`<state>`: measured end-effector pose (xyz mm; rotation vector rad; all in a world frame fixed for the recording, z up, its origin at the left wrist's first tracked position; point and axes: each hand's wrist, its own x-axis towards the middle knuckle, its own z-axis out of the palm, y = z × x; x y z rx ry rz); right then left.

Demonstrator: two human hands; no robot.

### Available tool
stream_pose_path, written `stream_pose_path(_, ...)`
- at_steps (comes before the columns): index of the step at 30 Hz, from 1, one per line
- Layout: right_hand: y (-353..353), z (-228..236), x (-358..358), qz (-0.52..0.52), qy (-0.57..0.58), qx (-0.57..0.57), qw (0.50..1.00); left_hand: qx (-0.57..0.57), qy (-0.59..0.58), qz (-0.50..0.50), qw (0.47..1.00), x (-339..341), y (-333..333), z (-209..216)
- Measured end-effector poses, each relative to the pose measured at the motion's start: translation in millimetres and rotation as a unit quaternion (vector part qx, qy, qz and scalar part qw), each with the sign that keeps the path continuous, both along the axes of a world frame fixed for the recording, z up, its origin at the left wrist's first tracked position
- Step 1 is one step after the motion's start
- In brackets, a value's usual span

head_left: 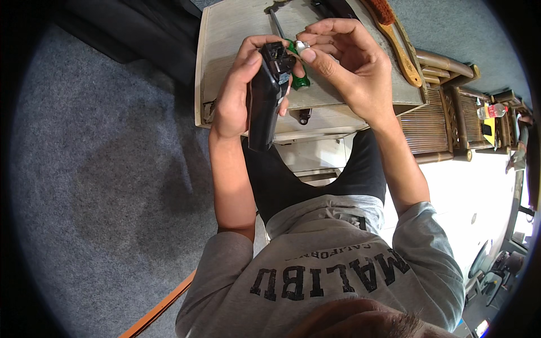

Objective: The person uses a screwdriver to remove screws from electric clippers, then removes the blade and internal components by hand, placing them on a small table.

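My left hand (230, 98) is wrapped round a long black hand-held device (262, 115), held tilted over the near part of a pale wooden cabinet top (222, 39). Dark inner parts show at the device's upper end; I cannot tell its exact kind. Close beside that end, my right hand (366, 76) pinches a small silvery metal piece (302, 48) between thumb and forefinger. Behind the hands lies a screwdriver (301, 83) with a green handle, partly hidden by the fingers and the device. Its metal shaft points to the far side.
A wooden-handled brush (407, 65) with reddish bristles lies along the cabinet's right edge. A dark object (333, 8) sits at the far edge. To the right stand bamboo furniture (425, 135) and a bottle (493, 111). Grey carpet (112, 169) spreads on the left.
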<state>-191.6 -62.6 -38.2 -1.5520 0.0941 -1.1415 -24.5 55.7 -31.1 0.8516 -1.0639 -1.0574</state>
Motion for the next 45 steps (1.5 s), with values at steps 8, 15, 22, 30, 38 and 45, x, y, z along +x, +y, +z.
stream_pose_path(8,-0.1,-1.9,0.6,0.023,-0.002,-0.025,0.999,-0.016,0.045,-0.026,0.998,0.6,1.8,-1.5)
stream_pose_path(15,0.7,-3.3,0.9,0.025,-0.032,-0.014,0.999,-0.006,0.015,-0.036,0.999,2.6,1.2,-1.8)
stream_pose_path(22,1.5,1.0,1.3,-0.016,-0.056,-0.060,0.996,0.005,0.000,-0.021,1.000,0.3,2.2,0.1)
stream_pose_path(30,-0.6,1.6,1.0,-0.065,-0.024,-0.165,0.984,-0.008,0.038,-0.029,0.999,2.4,2.1,-3.9)
stream_pose_path(38,-0.4,-0.4,1.9,-0.083,-0.014,-0.169,0.982,-0.008,0.031,-0.025,0.999,0.2,0.7,-2.8)
stream_pose_path(45,0.0,0.2,1.1,-0.100,0.006,-0.196,0.975,-0.001,0.030,-0.020,0.999,0.0,0.6,-3.2)
